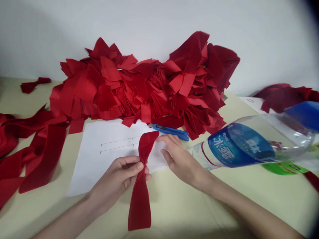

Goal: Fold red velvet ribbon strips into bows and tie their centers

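My left hand (129, 170) pinches a dark red velvet ribbon (140, 205) between thumb and fingers. The ribbon is gathered narrow at the pinch, with a loop above it and a wide flat tail hanging below. Just right of the loop is my right hand (178, 154), its fingers stretched out and the thumb apart. Its fingertips are close to the loop's edge; I cannot tell whether they touch it. Under both hands lies a white paper sheet (86, 169) with ruled, marked lines. A blue utility knife (170, 131) lies at its far edge.
Against the wall rises a large heap of folded red ribbon pieces (139, 86). Long red ribbons (45, 159) lie at left. At right a clear bottle with a blue label (239, 146) lies on its side, near a green item (280, 168) and more ribbon (281, 96).
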Motion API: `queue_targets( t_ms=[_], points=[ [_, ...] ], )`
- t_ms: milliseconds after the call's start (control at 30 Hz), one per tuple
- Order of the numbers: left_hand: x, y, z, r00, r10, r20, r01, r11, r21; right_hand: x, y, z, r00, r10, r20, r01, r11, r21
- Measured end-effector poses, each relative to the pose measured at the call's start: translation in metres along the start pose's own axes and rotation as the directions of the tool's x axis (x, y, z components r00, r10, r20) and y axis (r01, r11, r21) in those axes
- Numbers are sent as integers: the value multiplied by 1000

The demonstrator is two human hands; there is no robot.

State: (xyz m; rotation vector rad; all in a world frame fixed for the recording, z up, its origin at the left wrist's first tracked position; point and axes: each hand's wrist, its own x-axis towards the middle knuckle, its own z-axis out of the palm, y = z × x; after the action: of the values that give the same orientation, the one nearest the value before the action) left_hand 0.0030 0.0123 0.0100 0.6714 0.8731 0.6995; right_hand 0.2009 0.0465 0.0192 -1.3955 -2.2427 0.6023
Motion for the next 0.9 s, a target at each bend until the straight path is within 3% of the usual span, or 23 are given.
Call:
queue_targets(
  t_ms=[67,133,233,367,467,700,800,900],
  points=[
    [-1,0,3,1000,8,-15,-8,999,34,3,8,3,999,-34,-30,25,966,-256],
    [-2,-1,5,999,28,-31,-26,997,73,7,15,6,1000,-5,-1,4,916,-402],
    [-2,-3,5,995,85,-46,-79,988,130,12,18,6,998,61,18,-43,856,-515],
    [-1,-4,3,993,107,-56,-98,986,138,17,18,4,995,58,-76,-92,796,-599],
    [-1,-3,4,993,100,-68,-91,988,121,20,19,3,994,14,-106,-79,771,-631],
    [-1,-4,3,988,113,-106,-94,981,168,16,18,6,998,-5,-56,-31,777,-629],
    [1,-4,0,985,113,-130,-96,987,129,8,16,6,993,-75,-88,16,844,-536],
    [3,-2,-2,980,110,-164,-95,991,98,2,16,5,978,-187,-90,141,916,-375]
  ],
)
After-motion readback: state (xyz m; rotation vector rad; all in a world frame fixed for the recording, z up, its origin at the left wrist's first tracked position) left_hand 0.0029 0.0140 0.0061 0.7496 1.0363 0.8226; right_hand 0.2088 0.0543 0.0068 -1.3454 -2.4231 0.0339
